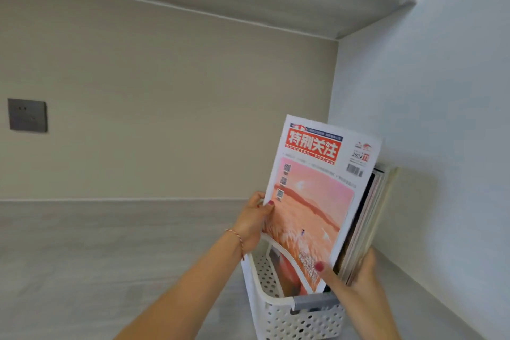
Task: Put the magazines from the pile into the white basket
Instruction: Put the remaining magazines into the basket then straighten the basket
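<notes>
At the lower right of the frame a magazine [314, 201] with a white cover, a red title block and an orange-pink landscape picture stands tilted in the white basket [278, 312]. The left hand [252, 222] pinches its left edge, thumb on the cover. The right hand [356, 273] clasps more magazines [367, 218] upright behind it. The perforated basket sits on the grey counter [110, 243].
</notes>
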